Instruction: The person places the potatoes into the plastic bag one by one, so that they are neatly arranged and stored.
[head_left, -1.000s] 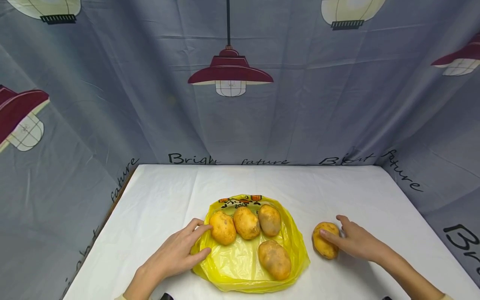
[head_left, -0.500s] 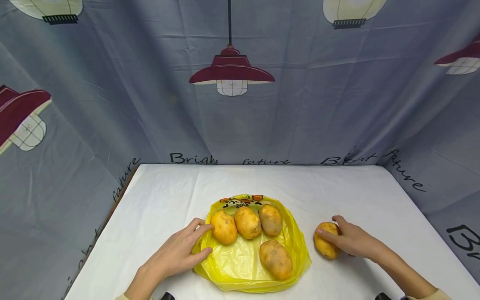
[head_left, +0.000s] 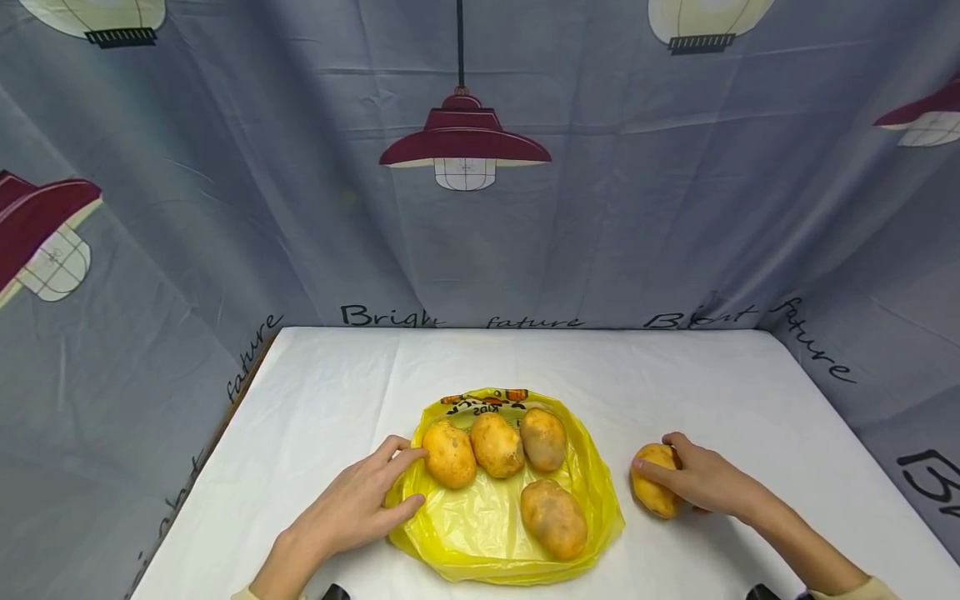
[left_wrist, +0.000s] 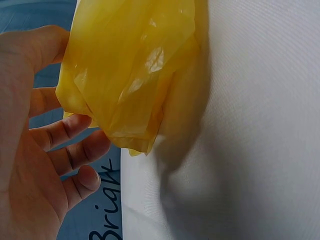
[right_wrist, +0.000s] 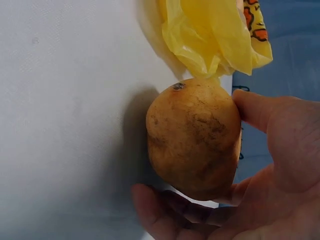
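A yellow plastic bag (head_left: 480, 529) lies spread on the table, its mouth facing up. Inside, three potatoes stand in a row at the back: left (head_left: 449, 454), middle (head_left: 497, 446) and right (head_left: 543, 439). Another potato (head_left: 553, 519) lies at its front right. My left hand (head_left: 356, 498) holds the bag's left rim, thumb and forefinger hooked over the edge; the left wrist view shows the other fingers by the outer bag wall (left_wrist: 130, 75). Right of the bag, my right hand (head_left: 705, 477) grips a separate potato (right_wrist: 192, 135) between thumb and fingers, close over the tabletop.
A white cloth (head_left: 570, 358) covers the table. Behind and at both sides hangs a grey-blue curtain (head_left: 622, 225) printed with lamps and lettering. Between the bag and the right-hand potato lies a narrow strip of white cloth.
My right hand has closed further around the potato at the right, its thumb and fingers now nearer together. The left hand, the bag and the potatoes in it stay put.
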